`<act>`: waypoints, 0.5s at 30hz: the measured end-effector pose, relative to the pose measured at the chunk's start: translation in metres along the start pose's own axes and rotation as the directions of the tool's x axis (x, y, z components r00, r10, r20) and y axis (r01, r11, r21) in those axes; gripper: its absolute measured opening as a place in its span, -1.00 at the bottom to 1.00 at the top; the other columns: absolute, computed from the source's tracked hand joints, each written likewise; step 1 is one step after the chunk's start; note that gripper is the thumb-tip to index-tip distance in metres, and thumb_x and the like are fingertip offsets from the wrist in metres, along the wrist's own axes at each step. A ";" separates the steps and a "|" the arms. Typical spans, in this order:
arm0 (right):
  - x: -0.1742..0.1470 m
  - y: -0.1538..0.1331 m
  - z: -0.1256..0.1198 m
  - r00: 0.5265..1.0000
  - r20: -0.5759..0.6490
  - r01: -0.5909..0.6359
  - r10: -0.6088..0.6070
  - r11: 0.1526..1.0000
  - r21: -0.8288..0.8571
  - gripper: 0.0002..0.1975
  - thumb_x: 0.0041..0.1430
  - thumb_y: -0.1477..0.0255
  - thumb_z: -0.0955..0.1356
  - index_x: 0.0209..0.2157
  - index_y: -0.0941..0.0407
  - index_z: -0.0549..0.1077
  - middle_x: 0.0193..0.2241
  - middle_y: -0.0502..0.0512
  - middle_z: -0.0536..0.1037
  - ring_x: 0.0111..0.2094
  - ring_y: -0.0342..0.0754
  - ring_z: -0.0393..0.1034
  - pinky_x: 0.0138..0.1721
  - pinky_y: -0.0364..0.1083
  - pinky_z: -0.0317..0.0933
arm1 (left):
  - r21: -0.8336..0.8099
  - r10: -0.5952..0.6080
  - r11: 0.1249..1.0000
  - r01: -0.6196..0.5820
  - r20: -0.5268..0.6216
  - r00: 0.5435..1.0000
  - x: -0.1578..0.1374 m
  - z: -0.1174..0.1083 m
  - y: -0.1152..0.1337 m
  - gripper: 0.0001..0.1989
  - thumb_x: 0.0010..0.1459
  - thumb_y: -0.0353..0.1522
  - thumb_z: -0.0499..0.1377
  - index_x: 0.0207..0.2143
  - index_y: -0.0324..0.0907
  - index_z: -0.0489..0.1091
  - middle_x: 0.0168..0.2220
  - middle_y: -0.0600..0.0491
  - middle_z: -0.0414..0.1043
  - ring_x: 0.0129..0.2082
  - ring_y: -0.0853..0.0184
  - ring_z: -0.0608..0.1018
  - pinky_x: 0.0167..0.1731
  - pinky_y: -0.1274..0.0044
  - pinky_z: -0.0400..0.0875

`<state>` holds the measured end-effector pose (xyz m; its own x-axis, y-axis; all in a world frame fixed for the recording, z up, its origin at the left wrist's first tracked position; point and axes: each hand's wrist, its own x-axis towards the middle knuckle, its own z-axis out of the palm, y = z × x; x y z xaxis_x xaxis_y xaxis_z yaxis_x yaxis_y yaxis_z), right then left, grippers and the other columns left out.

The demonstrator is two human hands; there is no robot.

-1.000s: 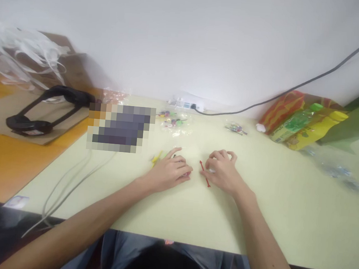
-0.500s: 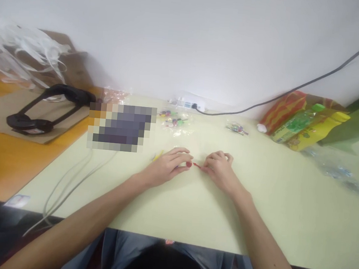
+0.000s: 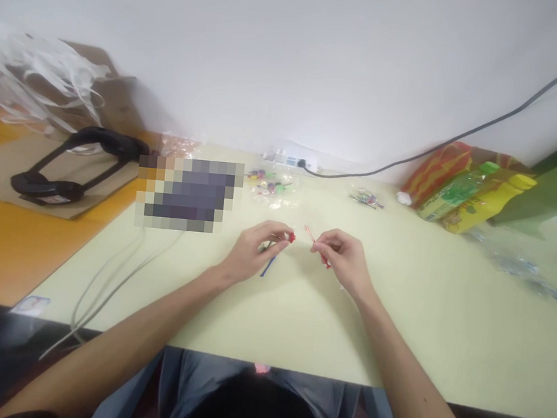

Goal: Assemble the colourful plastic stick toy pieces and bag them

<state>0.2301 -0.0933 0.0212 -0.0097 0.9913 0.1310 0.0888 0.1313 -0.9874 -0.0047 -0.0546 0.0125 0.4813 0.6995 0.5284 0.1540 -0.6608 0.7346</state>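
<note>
Left grip (image 3: 258,251) and right grip (image 3: 345,260) both pinched closed, a narrow gap apart.
Small red plastic piece (image 3: 292,237) at the left fingertips; thin red plastic stick (image 3: 309,233) slanting through the right; thin blue stick (image 3: 267,267) just below the left grip.

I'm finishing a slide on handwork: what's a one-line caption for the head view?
Left hand pinches a small red piece, right hand a thin red stick, over a pale tabletop.
</note>
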 end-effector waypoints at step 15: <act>0.000 0.005 0.017 0.984 0.177 -0.065 0.016 0.958 0.278 -0.65 -0.06 0.22 0.61 -0.39 0.13 0.51 -0.58 -0.03 0.53 -0.62 -0.14 0.39 -0.60 -0.14 0.31 | -0.084 0.074 0.994 -0.068 0.068 0.995 0.000 0.002 0.004 -0.87 0.31 -0.39 0.23 -0.11 -0.17 0.54 -0.07 -0.10 0.55 -0.04 0.27 0.60 0.00 0.41 0.53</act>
<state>0.2136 -0.0929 0.0151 -0.1841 0.9780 0.0978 -0.1916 0.0619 -0.9795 -0.0023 -0.0580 0.0143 0.5487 0.6289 0.5509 0.0481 -0.6816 0.7302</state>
